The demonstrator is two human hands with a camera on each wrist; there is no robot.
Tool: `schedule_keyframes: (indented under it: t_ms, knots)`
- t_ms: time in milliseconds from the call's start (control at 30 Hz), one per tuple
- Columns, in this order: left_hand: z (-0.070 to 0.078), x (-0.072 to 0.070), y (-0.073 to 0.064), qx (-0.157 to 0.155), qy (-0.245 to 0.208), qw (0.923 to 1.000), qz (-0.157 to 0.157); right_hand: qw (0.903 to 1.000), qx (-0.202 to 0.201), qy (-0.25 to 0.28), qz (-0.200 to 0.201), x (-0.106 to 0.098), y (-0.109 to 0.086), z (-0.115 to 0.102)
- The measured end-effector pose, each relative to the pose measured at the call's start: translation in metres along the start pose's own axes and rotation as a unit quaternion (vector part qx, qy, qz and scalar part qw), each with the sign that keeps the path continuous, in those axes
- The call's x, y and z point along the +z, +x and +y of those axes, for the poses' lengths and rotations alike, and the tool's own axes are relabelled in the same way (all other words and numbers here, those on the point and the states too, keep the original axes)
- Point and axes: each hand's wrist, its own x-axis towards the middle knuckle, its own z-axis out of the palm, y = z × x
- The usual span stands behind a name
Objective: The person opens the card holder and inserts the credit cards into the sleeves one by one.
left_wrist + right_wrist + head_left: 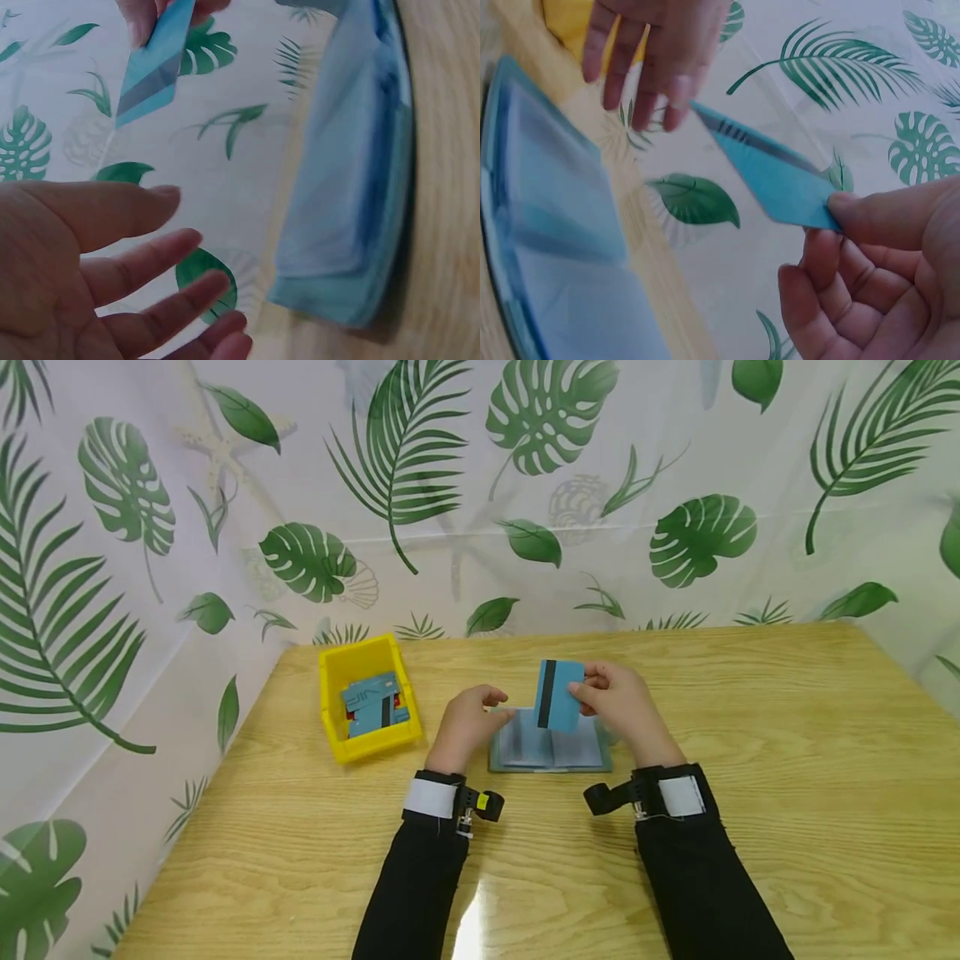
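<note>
Center of the head view, the right hand (621, 700) pinches 1 flat, black-striped blue card (557, 695) near an open, clear-sleeved holder (579, 752); only the left wrist view clearly shows the left hand (45, 277), fingers spread.

Passable: tabletop (810, 793) beyond right hand (621, 697) | Obstacles: yellow bin (378, 746) leftward; raised card (564, 695) near holder (579, 752), gap uncertain

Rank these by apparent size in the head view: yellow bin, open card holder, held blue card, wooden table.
1. wooden table
2. yellow bin and open card holder: too close to rank; the holder is partly covered
3. held blue card
</note>
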Motion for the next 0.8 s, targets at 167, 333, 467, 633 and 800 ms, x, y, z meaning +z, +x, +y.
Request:
schedule_keyframes:
  t_ms: [167,333,467,633,800]
  knots:
    - [-0.008,0.003,0.003,-0.032,0.055,0.9969,-0.046,0.9980,0.033,-0.054,-0.003,-0.003,0.004,0.010]
    - [-0.009,0.002,0.003,-0.044,0.063,0.9948,-0.067,0.9952,0.069,-0.065,-0.023,0.000,0.009,0.021]
    - [-0.008,0.002,0.002,-0.051,0.067,0.9938,-0.073,0.9946,0.074,-0.064,-0.034,0.004,0.011,0.025]
    - [-0.006,0.002,0.001,-0.051,0.069,0.9932,-0.079,0.9914,0.070,-0.105,-0.032,0.008,0.011,0.025]
    - [-0.005,0.002,-0.001,-0.045,0.066,0.9931,-0.086,0.9894,0.073,-0.120,-0.036,0.017,0.012,0.025]
